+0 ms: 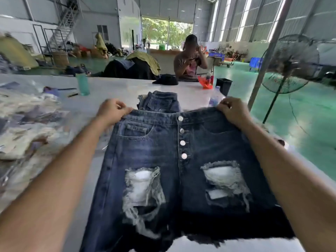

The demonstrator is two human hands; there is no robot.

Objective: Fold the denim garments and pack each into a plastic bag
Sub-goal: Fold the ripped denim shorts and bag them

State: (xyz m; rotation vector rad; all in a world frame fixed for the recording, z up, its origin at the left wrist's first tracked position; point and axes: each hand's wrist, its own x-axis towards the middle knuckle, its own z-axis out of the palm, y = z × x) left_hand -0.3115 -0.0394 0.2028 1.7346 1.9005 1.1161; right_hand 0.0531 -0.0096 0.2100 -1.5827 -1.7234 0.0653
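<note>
Dark blue ripped denim shorts [181,175] with a row of silver buttons are spread front-up before me over the white table [112,88]. My left hand [112,110] grips the left end of the waistband. My right hand [232,111] grips the right end. Both hold the waistband stretched wide. Just beyond the waistband lies another denim garment [160,101], bunched on the table. A heap of clear plastic bags [27,124], some holding denim, covers the table on my left.
A green tumbler [82,84] stands at the far left of the table. A plastic bottle [214,98], a black bin [224,85] and red items [205,83] sit far right. A person [190,60] sits across the table. A standing fan [289,66] is off the right edge.
</note>
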